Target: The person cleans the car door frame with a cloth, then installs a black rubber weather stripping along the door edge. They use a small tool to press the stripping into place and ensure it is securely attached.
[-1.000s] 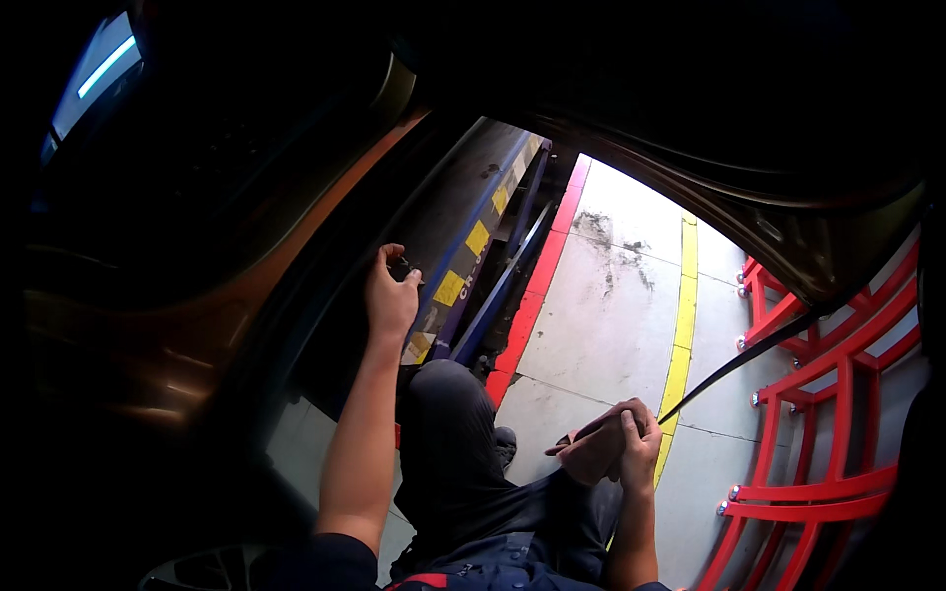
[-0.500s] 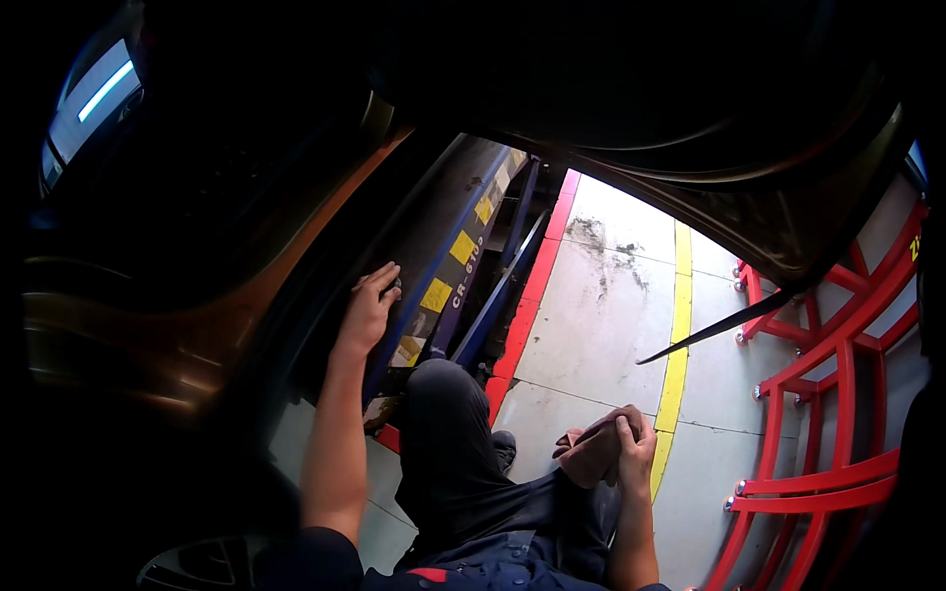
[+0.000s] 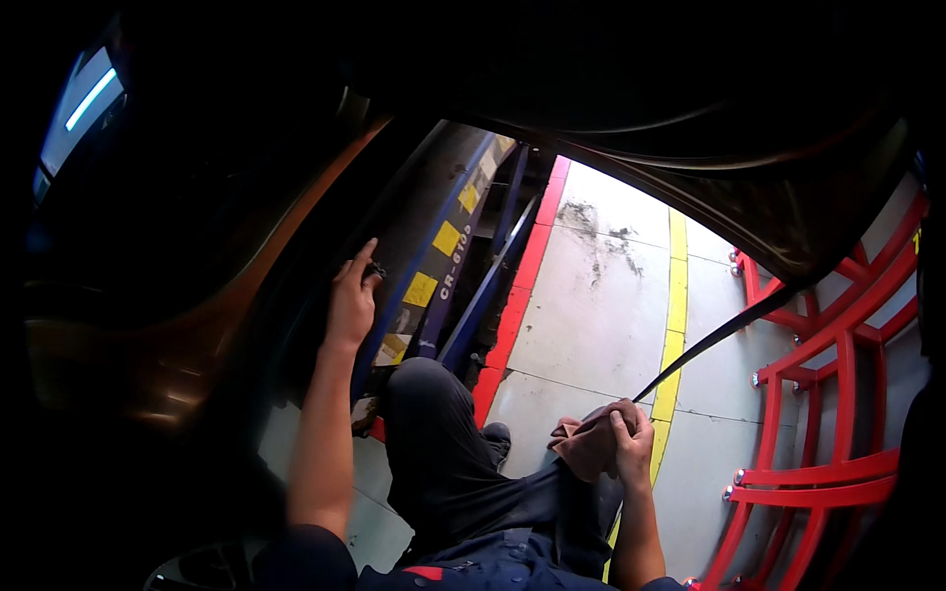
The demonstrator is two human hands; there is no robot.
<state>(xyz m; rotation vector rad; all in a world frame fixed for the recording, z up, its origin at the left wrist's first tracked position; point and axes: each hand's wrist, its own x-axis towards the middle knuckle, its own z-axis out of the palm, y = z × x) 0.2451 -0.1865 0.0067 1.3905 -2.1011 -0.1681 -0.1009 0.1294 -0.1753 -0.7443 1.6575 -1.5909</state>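
Observation:
My right hand (image 3: 634, 441) grips a crumpled brownish-pink cloth (image 3: 588, 443) above my thigh, thumb pressed on top. A long thin black strip (image 3: 705, 347) slants down from the dark car panel's corner to the top of the cloth; whether it is held in there, I cannot tell. Over on the left, my left hand (image 3: 351, 303) is raised beside the blue-edged lift platform (image 3: 399, 212). Its index finger points forward, while a small dark object (image 3: 374, 270), too unclear to name, sits between the thumb and fingers.
Dark car bodywork (image 3: 808, 222) hangs overhead and to the right, with brownish panels (image 3: 163, 369) at left. Red metal frames (image 3: 845, 394) stand along the right. Red (image 3: 520, 295) and yellow (image 3: 677, 286) lines mark the pale floor. Part of a wheel (image 3: 202, 569) shows at lower left.
The black strip's lower end now meets the cloth; before, it hung free above it. My left hand has shifted left and slightly up in view, its index finger more extended. The right hand keeps its grip.

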